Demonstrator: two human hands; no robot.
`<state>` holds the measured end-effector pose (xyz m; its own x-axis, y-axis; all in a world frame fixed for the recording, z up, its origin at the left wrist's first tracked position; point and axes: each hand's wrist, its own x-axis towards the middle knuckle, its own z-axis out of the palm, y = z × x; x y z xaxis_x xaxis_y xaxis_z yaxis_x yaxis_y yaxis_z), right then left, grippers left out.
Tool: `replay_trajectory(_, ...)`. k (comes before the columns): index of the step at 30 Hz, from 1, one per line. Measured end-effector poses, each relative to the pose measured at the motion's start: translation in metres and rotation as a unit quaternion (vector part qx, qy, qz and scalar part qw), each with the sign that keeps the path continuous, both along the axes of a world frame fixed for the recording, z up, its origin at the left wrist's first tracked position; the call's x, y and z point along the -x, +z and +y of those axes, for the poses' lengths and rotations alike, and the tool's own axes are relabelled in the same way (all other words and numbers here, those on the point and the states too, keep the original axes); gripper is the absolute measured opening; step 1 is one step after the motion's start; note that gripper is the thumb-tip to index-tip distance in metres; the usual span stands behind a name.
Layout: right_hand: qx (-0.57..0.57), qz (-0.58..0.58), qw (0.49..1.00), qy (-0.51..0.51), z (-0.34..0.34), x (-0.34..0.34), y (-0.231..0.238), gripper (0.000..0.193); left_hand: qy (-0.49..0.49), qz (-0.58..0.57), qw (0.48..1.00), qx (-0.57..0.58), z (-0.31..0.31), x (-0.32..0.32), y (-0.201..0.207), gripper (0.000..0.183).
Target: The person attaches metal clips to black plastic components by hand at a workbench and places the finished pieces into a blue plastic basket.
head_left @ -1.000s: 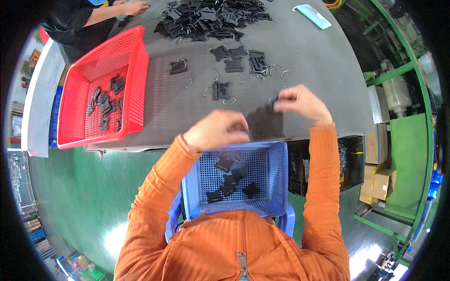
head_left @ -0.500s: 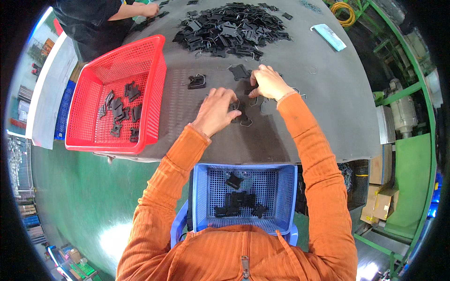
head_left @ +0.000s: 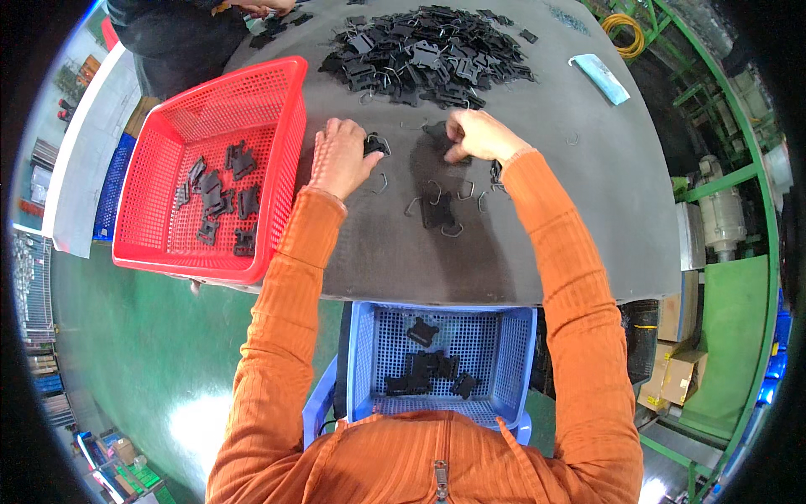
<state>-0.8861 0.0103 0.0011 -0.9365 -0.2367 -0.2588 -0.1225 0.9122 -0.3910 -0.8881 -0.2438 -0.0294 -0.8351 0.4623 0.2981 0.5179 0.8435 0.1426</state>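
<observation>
My left hand (head_left: 337,157) is over the table beside the red basket, thumb apart from the curled fingers. A black plastic plate (head_left: 375,144) with a bent wire hook lies at its thumb side, partly covered by the hand. Farther right, my right hand (head_left: 485,137) has its thumb and fingers closed around the edge of another black plastic plate (head_left: 435,132), which it partly hides. Between and below the hands, another black plate (head_left: 437,210) lies flat, with several loose wire hooks (head_left: 466,191) around it. More black parts with wire (head_left: 496,173) rest under my right wrist.
A large heap of black plates (head_left: 428,55) covers the far table. A red basket (head_left: 290,160) stands at left, a blue basket (head_left: 357,361) before my body; both contain black plates. A light-blue face mask (head_left: 600,78) lies far right. Another person's hand (head_left: 267,7) is at far left.
My left hand has moved left, away from the middle plate and hooks, to the plate near the red basket. My right hand has shifted slightly left and down toward its plate.
</observation>
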Motion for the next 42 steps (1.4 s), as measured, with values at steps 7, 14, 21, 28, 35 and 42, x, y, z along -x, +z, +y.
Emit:
replay_trajectory(7, -0.045, 0.041, 0.998, -0.011, 0.0, 0.025, -0.01, 0.072, 0.04, 0.062, 0.962, -0.263, 0.001, 0.026, -0.011, 0.02)
replay_trajectory(14, 0.128, 0.084, 0.987, -0.04, -0.009, 0.0, -0.004, 0.046, 0.05, -0.206, 0.838, -0.502, -0.006, -0.005, 0.015, 0.024)
replay_trajectory(21, 0.275, -0.152, 0.941, 0.127, -0.018, -0.159, 0.037, 0.04, -0.307, -0.454, 0.83, -0.1, 0.003, -0.124, 0.046, 0.022)
replay_trajectory(28, 0.183, 0.061, 0.973, -0.129, 0.048, -0.103, 0.007, 0.043, -0.183, -0.16, 0.952, -0.187, 0.089, -0.035, 0.012, 0.029)
replay_trajectory(35, 0.056, 0.116, 0.958, -0.255, 0.059, -0.071, -0.009, 0.037, -0.07, -0.15, 0.98, -0.108, 0.144, 0.004, -0.005, 0.049)
replay_trajectory(42, 0.507, -0.002, 0.821, -0.264, 0.115, -0.06, -0.005, 0.034, -0.133, -0.247, 0.895, -0.347, 0.125, 0.016, -0.01, 0.039)
